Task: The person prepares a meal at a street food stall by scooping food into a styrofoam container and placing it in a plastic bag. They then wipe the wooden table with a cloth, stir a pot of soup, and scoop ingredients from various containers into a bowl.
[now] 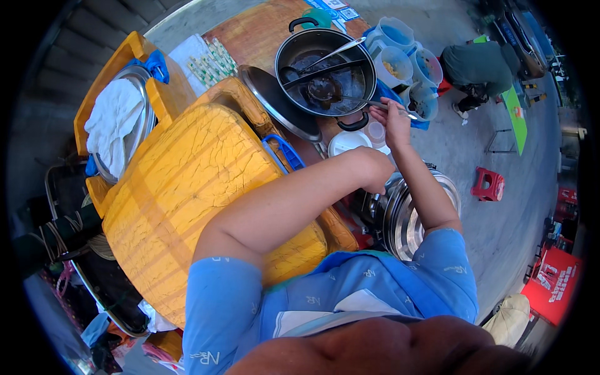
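Observation:
My right hand (395, 122) is closed round the metal handle of a ladle (359, 99). The ladle's bowl is down in the dark liquid in the near half of a divided black pot (370, 78) with two loop handles. A second metal ladle (344, 48) leans in the far half. Bent downward at the wrist, my left hand (375, 170) is above the near side of a stack of round steel lids or basins (406, 228). Its fingers are curled together, and what they hold, if anything, is hidden.
A dark round lid (269, 100) leans beside the pot. Clear plastic tubs (392, 65) with food stand to its right, white tubs (345, 144) nearer. Left are a cracked yellow padded cover (200, 181) and white cloth (115, 125). A red stool (487, 184) and a bending person (476, 69) are beyond.

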Available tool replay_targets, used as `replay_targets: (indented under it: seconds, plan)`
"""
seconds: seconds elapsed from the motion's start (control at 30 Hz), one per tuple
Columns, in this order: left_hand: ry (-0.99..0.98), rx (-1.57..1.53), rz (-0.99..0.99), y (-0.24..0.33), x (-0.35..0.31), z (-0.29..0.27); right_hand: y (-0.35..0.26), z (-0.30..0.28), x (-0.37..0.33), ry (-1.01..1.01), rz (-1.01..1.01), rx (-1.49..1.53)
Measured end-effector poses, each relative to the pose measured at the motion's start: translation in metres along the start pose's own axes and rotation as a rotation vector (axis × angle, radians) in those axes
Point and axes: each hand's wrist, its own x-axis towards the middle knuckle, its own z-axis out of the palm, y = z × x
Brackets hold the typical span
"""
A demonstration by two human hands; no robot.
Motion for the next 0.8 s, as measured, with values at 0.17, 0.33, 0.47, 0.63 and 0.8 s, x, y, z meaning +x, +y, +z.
replay_targets:
  seconds: [0.17, 0.33, 0.47, 0.63, 0.8]
  plan:
    - [-0.032, 0.015, -0.01, 0.001, 0.0, -0.003, -0.045, 0.021, 0.001, -0.061, -0.248, -0.111]
    - [-0.028, 0.021, 0.01, 0.001, 0.002, -0.002, -0.053, 0.035, 0.021, -0.178, -0.708, -0.408]
    - [-0.021, 0.01, 0.0, 0.001, -0.001, -0.003, -0.079, 0.041, 0.01, -0.23, -1.353, -0.871]
    - [-0.027, 0.004, -0.014, 0.001, -0.001, -0.003, -0.068, 0.02, -0.012, -0.394, -1.455, -1.186]
    - [-0.011, 0.015, -0.006, 0.001, 0.002, 0.0, -0.012, -0.006, -0.009, -0.54, -1.351, -1.26]
